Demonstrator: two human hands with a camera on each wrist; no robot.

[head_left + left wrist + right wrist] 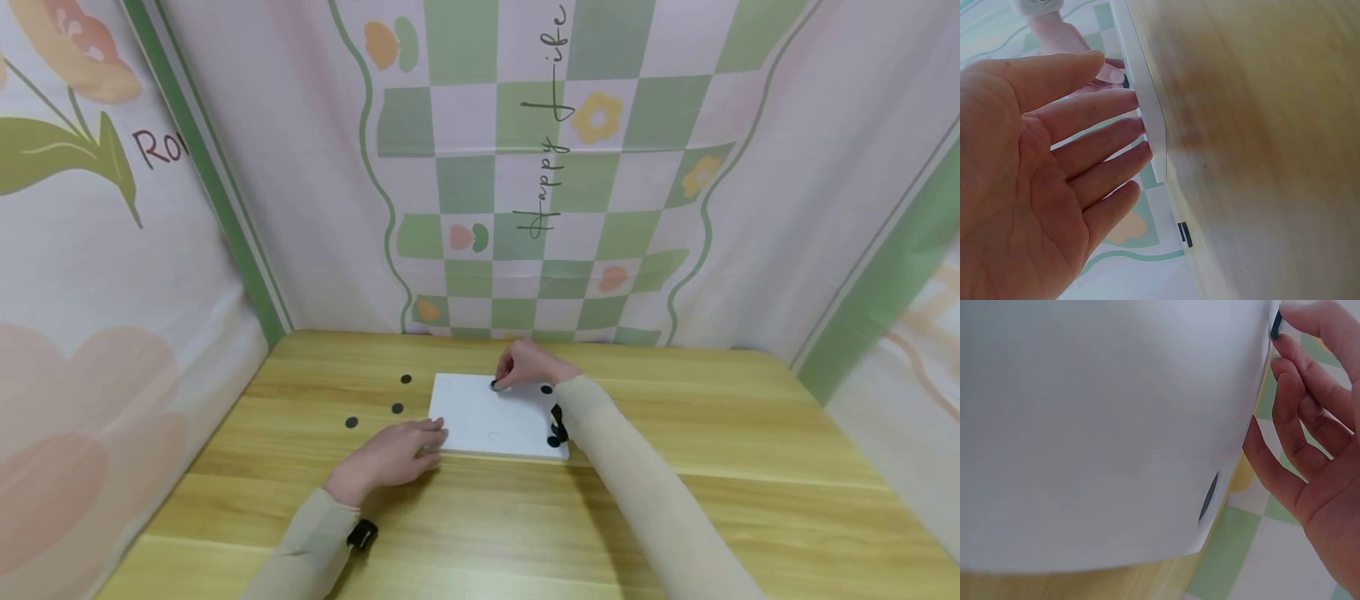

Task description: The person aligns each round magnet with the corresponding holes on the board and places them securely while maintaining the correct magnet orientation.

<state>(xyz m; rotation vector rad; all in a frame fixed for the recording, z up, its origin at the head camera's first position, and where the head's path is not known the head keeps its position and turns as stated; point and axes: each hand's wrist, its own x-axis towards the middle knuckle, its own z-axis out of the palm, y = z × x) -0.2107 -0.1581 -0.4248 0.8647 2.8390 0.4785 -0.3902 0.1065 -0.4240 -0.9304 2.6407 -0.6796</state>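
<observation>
A white rectangular board (476,412) with faint round outlines lies flat on the table. My right hand (528,364) pinches a small black disc (494,385) between thumb and index finger at the board's far edge; the right wrist view shows this disc (1277,324) standing on edge. Straight fingers of my left hand (393,457) rest on the board's near left corner, and in the left wrist view the fingertips meet the board's side (1155,134). Along the board's right side lie a far black disc (547,389) and a near one (553,442), partly beside the right wrist's black strap.
Left of the board, three loose black discs lie on the wooden table (675,517): a far one (406,379), a middle one (397,408) and a nearer one (351,422). A checked, printed curtain (517,183) hangs along the table's back edge, with more fabric at both sides.
</observation>
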